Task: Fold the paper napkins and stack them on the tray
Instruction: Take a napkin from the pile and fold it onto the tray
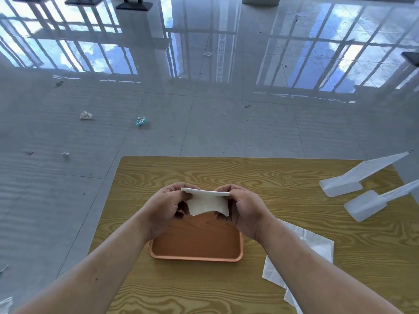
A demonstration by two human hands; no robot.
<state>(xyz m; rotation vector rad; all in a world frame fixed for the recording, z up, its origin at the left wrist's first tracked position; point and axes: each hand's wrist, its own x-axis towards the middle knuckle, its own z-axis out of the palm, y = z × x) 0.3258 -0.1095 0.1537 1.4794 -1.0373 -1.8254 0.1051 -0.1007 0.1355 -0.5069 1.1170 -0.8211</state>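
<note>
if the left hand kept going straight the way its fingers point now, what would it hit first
The left hand points inward toward the right hand, so it would most likely press further into the folded napkin both hands pinch above the tray. Depth is hard to judge here.

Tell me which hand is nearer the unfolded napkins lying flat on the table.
Right. The right hand holds the folded napkin above the tray, with the unfolded napkins beside its forearm; the left hand is across the tray.
</note>
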